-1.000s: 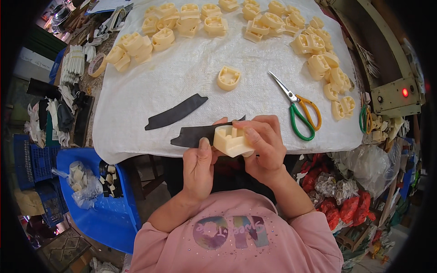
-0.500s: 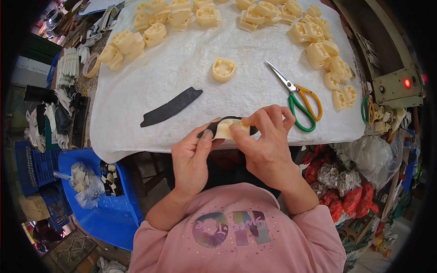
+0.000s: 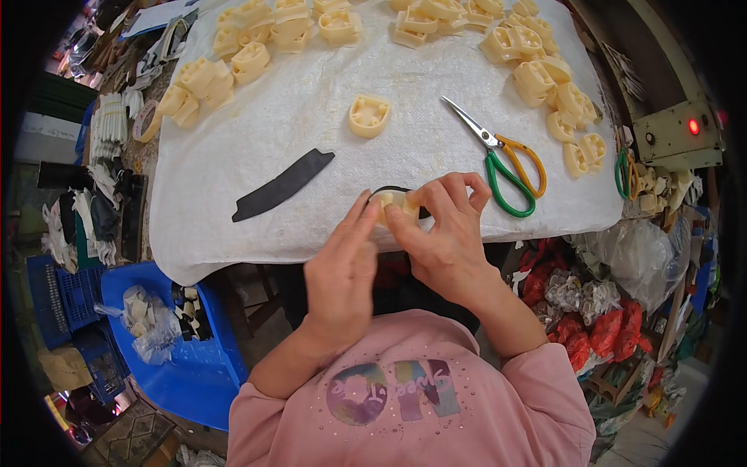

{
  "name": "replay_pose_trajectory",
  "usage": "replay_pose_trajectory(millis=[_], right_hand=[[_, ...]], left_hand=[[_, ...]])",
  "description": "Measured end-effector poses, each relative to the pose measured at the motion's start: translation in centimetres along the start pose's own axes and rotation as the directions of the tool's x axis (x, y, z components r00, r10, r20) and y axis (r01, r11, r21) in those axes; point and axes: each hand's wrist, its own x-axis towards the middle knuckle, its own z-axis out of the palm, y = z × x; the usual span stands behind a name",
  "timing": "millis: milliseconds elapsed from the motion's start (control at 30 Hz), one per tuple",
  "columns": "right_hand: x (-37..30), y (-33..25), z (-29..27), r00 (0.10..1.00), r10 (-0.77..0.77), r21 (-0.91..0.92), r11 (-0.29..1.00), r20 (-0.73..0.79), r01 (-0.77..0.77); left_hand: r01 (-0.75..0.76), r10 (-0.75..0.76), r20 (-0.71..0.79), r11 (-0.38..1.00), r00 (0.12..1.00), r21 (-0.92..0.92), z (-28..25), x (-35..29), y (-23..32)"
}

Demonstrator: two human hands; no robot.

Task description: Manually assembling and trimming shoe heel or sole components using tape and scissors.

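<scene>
At the table's near edge, my right hand (image 3: pixel 450 233) pinches a small cream-coloured molded plastic piece (image 3: pixel 397 200) between thumb and fingers. A black strip (image 3: pixel 389 188) curves around the far side of that piece. My left hand (image 3: pixel 342 272), slightly blurred, has its fingers stretched out, with their tips against the left side of the piece and strip. A loose black strip (image 3: pixel 284 185) with notched ends lies flat to the left. Beyond my hands sits a single cream piece (image 3: pixel 369 117). Scissors (image 3: pixel 498 152) with green and orange handles lie at the right, blades partly apart.
White woven sheeting (image 3: pixel 257 117) covers the table. Heaps of cream pieces (image 3: pixel 537 82) line its far and right sides. A blue plastic chair (image 3: pixel 187 373) holding bags stands at lower left. A metal box with a red light (image 3: pixel 681 136) is at right, above red bags (image 3: pixel 607 331).
My left hand has gone from gripping the strip's left end to stretched fingers alongside the piece. The right hand keeps its pinch. The whole view has shifted slightly.
</scene>
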Motion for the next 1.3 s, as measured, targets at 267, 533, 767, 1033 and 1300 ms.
replay_pose_trajectory(millis=[267,533,767,1033,1300], right_hand=[[-0.7,1.5,0.9,0.99,0.009,0.337,0.941,-0.139,0.039],[-0.9,1.4,0.8,0.993,-0.11,0.493,0.862,-0.046,0.118],[-0.8,1.8,0.8,0.993,-0.094,0.527,0.841,-0.074,0.119],[-0.7,2.2,0.7,0.993,-0.054,0.523,0.846,-0.105,0.101],[-1.2,1.9,0.9,0.996,-0.021,0.624,0.779,-0.084,0.069]], left_hand=[[0.362,-0.248,0.273,0.756,0.929,-0.545,-1.5,0.7,-1.9],[0.62,-0.219,0.589,0.419,0.778,-0.663,-0.9,1.5,-2.5],[0.564,-0.255,0.511,0.502,0.821,-0.656,-0.4,2.0,-1.8],[-0.111,0.076,-0.11,0.925,0.991,-0.362,-0.4,-0.1,-2.5],[-0.198,0.156,-0.235,0.966,0.959,-0.165,0.5,0.6,-1.7]])
